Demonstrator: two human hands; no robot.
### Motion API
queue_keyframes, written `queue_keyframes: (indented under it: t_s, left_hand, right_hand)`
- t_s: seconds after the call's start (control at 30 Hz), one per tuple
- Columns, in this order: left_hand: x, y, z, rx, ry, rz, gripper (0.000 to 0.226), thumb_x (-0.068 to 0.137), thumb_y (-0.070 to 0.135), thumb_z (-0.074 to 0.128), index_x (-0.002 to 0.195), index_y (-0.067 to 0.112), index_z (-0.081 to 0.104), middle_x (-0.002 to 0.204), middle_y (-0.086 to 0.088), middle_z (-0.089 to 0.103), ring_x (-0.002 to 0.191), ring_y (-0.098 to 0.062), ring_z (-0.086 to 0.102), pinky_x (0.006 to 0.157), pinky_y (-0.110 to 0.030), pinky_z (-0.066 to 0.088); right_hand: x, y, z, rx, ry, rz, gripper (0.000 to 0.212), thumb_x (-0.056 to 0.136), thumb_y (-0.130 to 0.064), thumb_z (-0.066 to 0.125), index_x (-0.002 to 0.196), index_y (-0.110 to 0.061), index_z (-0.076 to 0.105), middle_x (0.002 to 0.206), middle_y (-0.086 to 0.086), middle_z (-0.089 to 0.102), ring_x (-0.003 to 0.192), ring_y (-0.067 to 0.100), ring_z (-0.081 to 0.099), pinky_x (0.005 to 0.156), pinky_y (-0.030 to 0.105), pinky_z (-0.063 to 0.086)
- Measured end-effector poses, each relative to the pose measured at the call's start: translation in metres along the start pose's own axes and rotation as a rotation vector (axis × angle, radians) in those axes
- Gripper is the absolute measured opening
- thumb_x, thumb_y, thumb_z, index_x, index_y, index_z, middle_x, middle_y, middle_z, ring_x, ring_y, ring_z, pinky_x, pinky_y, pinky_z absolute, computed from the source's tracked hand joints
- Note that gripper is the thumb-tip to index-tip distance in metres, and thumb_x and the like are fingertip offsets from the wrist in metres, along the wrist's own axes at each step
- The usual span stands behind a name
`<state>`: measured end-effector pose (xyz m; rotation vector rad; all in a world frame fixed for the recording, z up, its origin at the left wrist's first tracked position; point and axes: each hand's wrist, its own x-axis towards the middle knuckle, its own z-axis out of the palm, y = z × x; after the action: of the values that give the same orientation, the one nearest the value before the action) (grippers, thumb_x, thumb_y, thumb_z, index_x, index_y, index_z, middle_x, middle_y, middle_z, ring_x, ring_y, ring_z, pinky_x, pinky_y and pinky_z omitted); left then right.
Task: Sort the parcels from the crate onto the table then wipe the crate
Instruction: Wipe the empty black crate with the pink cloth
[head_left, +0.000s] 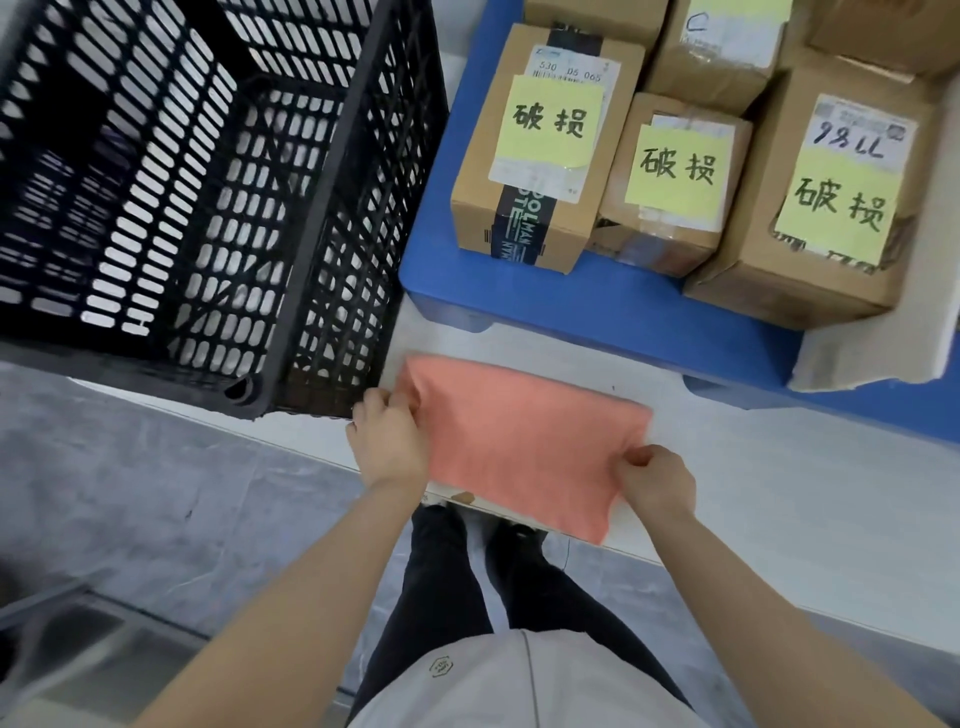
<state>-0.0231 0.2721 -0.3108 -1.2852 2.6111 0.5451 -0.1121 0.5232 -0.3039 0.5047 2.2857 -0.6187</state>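
While the orange cloth (519, 447) lies on the table (769, 483), your left hand (387, 439) pinches its nine-o'clock edge; your right hand (657, 480) pinches its four-o'clock corner; both arms reach forward.

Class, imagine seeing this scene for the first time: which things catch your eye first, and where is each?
The salmon cloth lies at the table's near edge in the centre, with the left hand and right hand pinching its two ends. At upper right, cardboard parcels with handwritten yellow notes stand on a blue pallet. A large black lattice crate fills the upper left.
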Motion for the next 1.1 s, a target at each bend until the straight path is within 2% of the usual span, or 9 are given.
queue_keyframes:
  t_s: [0.2, 0.3, 0.4, 0.53, 0.63, 0.77, 0.83, 0.97, 1.1]
  left_hand:
    - [0.003, 0.006, -0.018, -0.539, -0.295, -0.144, 0.022, 0.098, 0.014, 0.039, 0.118, 0.011, 0.049, 0.102, -0.006, 0.059, 0.093, -0.026, 0.054, 0.080, -0.032, 0.040]
    - [0.011, 0.006, -0.026, -0.692, -0.465, -0.184, 0.018, 0.096, 0.013, 0.048, 0.113, 0.014, 0.054, 0.089, 0.004, 0.056, 0.088, -0.020, 0.053, 0.072, -0.029, 0.041]
    - [0.020, 0.000, -0.023, -0.650, -0.572, -0.218, 0.035, 0.087, 0.014, 0.055, 0.120, 0.005, 0.058, 0.098, -0.007, 0.061, 0.088, -0.023, 0.054, 0.071, -0.030, 0.043]
    - [0.025, 0.003, -0.024, -0.686, -0.549, -0.152, 0.042, 0.088, 0.003, 0.044, 0.127, 0.014, 0.055, 0.110, -0.011, 0.064, 0.094, -0.028, 0.060, 0.080, -0.038, 0.050]
    - [0.028, 0.007, -0.028, -0.652, -0.460, -0.020, 0.045, 0.092, -0.003, 0.038, 0.131, 0.013, 0.053, 0.111, -0.001, 0.060, 0.100, -0.017, 0.055, 0.085, -0.026, 0.042]
    - [0.033, -0.001, -0.022, -0.617, -0.486, -0.082, 0.043, 0.092, 0.004, 0.045, 0.135, 0.010, 0.046, 0.106, -0.003, 0.059, 0.085, -0.020, 0.058, 0.062, -0.029, 0.046]
    - [0.031, -0.005, -0.021, -0.635, -0.515, -0.117, 0.047, 0.088, 0.008, 0.056, 0.134, 0.010, 0.044, 0.101, -0.003, 0.059, 0.083, -0.022, 0.060, 0.058, -0.031, 0.048]
    - [0.014, -0.016, -0.016, -0.609, -0.526, -0.165, 0.048, 0.081, 0.014, 0.071, 0.120, 0.014, 0.044, 0.105, -0.004, 0.060, 0.100, -0.025, 0.062, 0.085, -0.045, 0.054]
    - [-0.002, -0.025, -0.006, -0.605, -0.479, -0.155, 0.045, 0.082, 0.004, 0.065, 0.120, 0.014, 0.043, 0.099, -0.002, 0.060, 0.093, -0.022, 0.063, 0.071, -0.035, 0.058]
  right_hand:
    - [-0.016, -0.002, -0.008, 0.310, 0.052, -0.111, 0.018, 0.092, -0.023, 0.044, 0.099, -0.009, 0.054, 0.084, 0.003, 0.058, 0.076, 0.021, 0.054, 0.061, 0.030, 0.041]
    - [-0.008, -0.007, -0.007, 0.492, -0.001, 0.021, 0.032, 0.089, -0.035, 0.051, 0.106, -0.009, 0.056, 0.099, 0.013, 0.062, 0.094, 0.032, 0.061, 0.083, 0.045, 0.053]
    - [0.000, -0.011, -0.005, 0.602, -0.151, 0.158, 0.040, 0.084, -0.033, 0.064, 0.114, -0.007, 0.057, 0.108, 0.014, 0.063, 0.100, 0.032, 0.062, 0.084, 0.044, 0.055]
    - [0.006, -0.019, -0.009, 0.461, -0.028, 0.008, 0.022, 0.087, -0.021, 0.059, 0.109, -0.018, 0.054, 0.108, 0.009, 0.062, 0.099, 0.032, 0.060, 0.088, 0.051, 0.052]
    - [0.006, -0.024, -0.013, 0.396, 0.030, -0.097, 0.038, 0.091, -0.024, 0.053, 0.129, -0.024, 0.050, 0.102, 0.005, 0.061, 0.099, 0.031, 0.059, 0.093, 0.048, 0.049]
    - [0.002, -0.018, -0.005, 0.413, -0.020, -0.057, 0.049, 0.092, -0.029, 0.053, 0.139, -0.028, 0.038, 0.115, 0.003, 0.057, 0.103, 0.027, 0.057, 0.095, 0.046, 0.048]
    - [-0.002, -0.010, -0.002, 0.507, 0.011, 0.005, 0.058, 0.086, -0.034, 0.061, 0.138, -0.028, 0.036, 0.114, 0.004, 0.058, 0.103, 0.027, 0.058, 0.093, 0.049, 0.050]
    - [-0.023, 0.007, 0.005, 0.379, 0.032, -0.037, 0.077, 0.084, -0.024, 0.066, 0.147, -0.025, 0.021, 0.104, 0.002, 0.055, 0.095, 0.025, 0.056, 0.079, 0.034, 0.046]
    - [-0.031, 0.017, 0.013, 0.320, 0.080, -0.102, 0.070, 0.086, -0.006, 0.055, 0.146, -0.026, 0.026, 0.100, 0.002, 0.056, 0.084, 0.020, 0.054, 0.067, 0.027, 0.040]
